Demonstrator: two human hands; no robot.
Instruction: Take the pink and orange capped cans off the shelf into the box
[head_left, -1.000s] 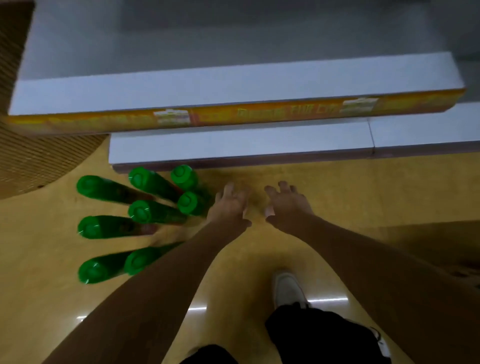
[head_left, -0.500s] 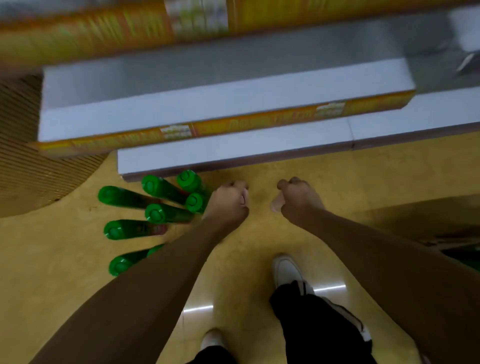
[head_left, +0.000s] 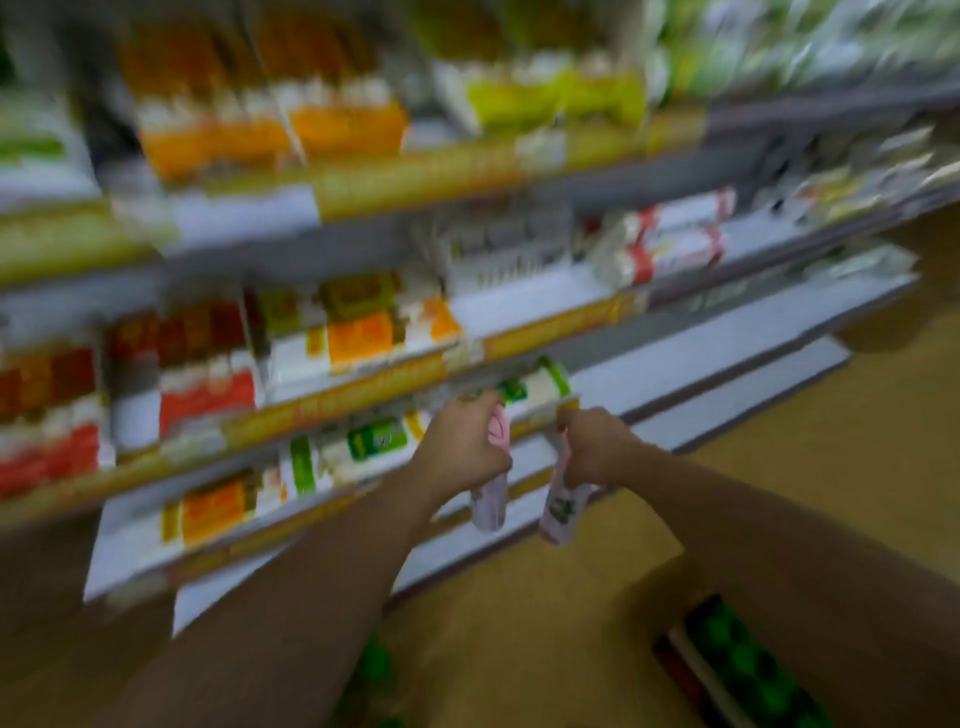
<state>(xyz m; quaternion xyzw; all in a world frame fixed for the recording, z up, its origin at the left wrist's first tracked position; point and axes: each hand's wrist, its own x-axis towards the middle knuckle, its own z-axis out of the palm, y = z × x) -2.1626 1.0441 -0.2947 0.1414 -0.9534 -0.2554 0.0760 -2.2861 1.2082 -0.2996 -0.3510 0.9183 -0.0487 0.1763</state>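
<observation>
plainly, left hand: the left hand (head_left: 464, 446) has its grip curled round a pink bottle (head_left: 491, 499), fingers wrapped about the upper part.
right hand: the right hand (head_left: 592, 448) has its grip curled round a second pink bottle (head_left: 560, 512), held near its top.
look of the bottles: both are slim, pale pink, hanging downward below the fists; the left one shows a pink cap end above the fingers, the right one carries a small dark green mark on its label. motion blur hides the print.
where the bottles are: in the air in front of the shelf rack (head_left: 675, 374), near the front edge of its lower shelves, just beside each other but apart.
shelves and contents: the shelves carry rows of blurred packs, orange and white (head_left: 358, 332), red and white (head_left: 208, 395), and green and white (head_left: 374, 441) on the shelf just behind the left hand; yellow price strips run along the front edges.
box: a cardboard box (head_left: 649, 597) stands on the floor (head_left: 831, 467) at the lower right, with green caps (head_left: 748, 660) packed inside.
floor by the arm: more green (head_left: 376, 662) shows below the left forearm, too blurred to tell what it is.
</observation>
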